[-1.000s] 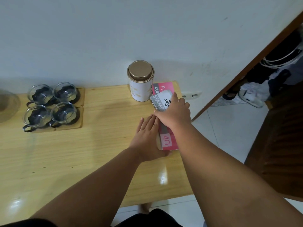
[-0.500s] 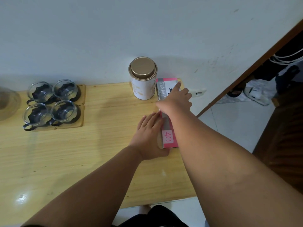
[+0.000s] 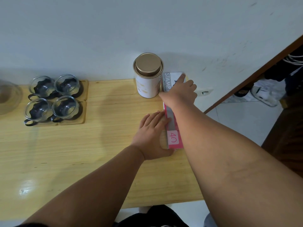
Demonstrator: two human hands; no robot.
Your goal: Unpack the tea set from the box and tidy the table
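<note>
A long pink and grey box (image 3: 174, 140) lies along the right edge of the wooden table (image 3: 78, 154), its far end next to a white tin with a gold lid (image 3: 147, 82). My left hand (image 3: 152, 135) lies flat against the box's left side, thumb hooked round its near corner. My right hand (image 3: 182, 92) rests on the box's far end, fingers stretched over the grey top and thumb on the left side. Several glass cups (image 3: 54, 97) with dark holders stand on wooden coasters (image 3: 82, 112) at the table's back left.
A glass vessel (image 3: 8, 99) is cut off at the far left edge. The table stands against a white wall with a socket (image 3: 205, 91) low on it. A brown door frame (image 3: 254, 71) and white sandals (image 3: 262, 94) are on the right, over a tiled floor.
My right hand has moved from the box's middle to its far end, and the raised grey flap now lies flat. The left hand has stayed against the box's side.
</note>
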